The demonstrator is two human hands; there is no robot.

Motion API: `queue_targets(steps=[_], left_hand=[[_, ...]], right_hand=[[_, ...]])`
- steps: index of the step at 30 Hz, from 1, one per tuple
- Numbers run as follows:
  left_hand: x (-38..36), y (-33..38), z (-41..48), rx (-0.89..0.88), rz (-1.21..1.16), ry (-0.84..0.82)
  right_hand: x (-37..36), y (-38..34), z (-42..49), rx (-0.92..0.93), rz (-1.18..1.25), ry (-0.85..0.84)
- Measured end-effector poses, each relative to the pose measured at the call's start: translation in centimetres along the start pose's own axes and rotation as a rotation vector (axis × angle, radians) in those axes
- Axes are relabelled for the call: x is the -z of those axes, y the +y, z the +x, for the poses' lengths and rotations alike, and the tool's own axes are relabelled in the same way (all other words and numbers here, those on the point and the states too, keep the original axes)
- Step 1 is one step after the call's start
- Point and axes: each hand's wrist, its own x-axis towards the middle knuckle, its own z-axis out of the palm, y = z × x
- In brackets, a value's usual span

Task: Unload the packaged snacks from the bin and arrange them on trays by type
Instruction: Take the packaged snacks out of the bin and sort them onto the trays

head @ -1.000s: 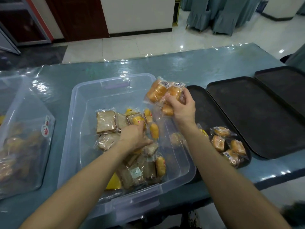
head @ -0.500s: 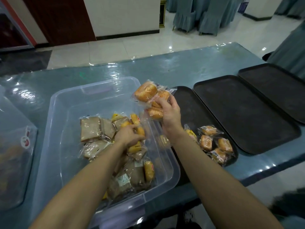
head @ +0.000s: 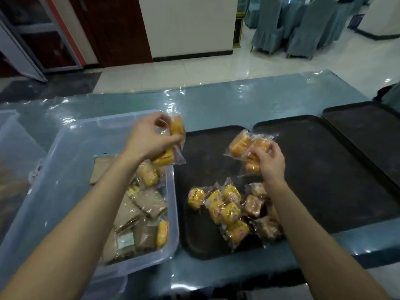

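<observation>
The left hand (head: 149,139) is gripping packs (head: 176,128) over the bin (head: 65,169), the right hand (head: 270,162) is gripping more over the tray (head: 205,152), where some are lying, and many are waiting in the bin.

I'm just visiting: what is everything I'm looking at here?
Table: one, teal, across the middle.
Bin: one, clear, left on table.
Brown packs: several, inside bin.
Yellow packs: few, inside bin.
Trays: three, dark, right of bin.
Snack pile: many packs, yellow and brown, nearest tray's near end.
Chairs: several, blue-grey covers, far background.
Left-hand grip: holds golden packs over bin's right edge.
Right-hand grip: holds golden packs over nearest tray.
</observation>
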Motion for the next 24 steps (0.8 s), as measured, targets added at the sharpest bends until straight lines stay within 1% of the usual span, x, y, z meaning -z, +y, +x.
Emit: queue_targets(steps=[2, 5, 7, 9, 11, 13, 14, 16, 20, 24], left_hand=[[-2.7, 4.4, 0.0, -0.085, 0.219, -0.048], [-8.7, 8.6, -0.5, -0.219, 0.593, -0.114], [-13.4, 9.4, -1.3, -0.260, 0.709, -0.185], [-17.9, 8.3, -2.4, -0.229, 0.738, -0.273], [-21.7, 5.6, -3.9, -0.149, 0.735, -0.363], [-24.3, 3.2, -5.9, -0.078, 0.719, -0.432], [-25.2, 2.3, -6.8, -0.042, 0.695, -0.437], [-26.3, 0.9, -8.3, 0.019, 0.633, -0.408], [-27.6, -0.3, -8.8, 0.103, 0.537, -0.387], [-26.8, 0.6, -7.0, 0.128, 0.554, -0.451]], right_hand=[[3.8, 1.0, 1.6, 0.110, -0.192, 0.018], [8.2, 2.8, 2.5, 0.361, -0.524, -0.011], [10.1, 5.0, 2.5, 0.534, -0.698, -0.060], [11.2, 8.2, 2.4, 0.642, -0.841, -0.155], [11.6, 11.8, 2.3, 0.641, -1.045, -0.333], [11.7, 14.7, 1.8, 0.579, -1.233, -0.499], [11.7, 15.7, 1.7, 0.563, -1.271, -0.527], [11.1, 16.5, 2.2, 0.547, -1.283, -0.527], [9.0, 15.7, 3.8, 0.534, -1.327, -0.592], [8.5, 14.0, 5.2, 0.537, -1.342, -0.710]])
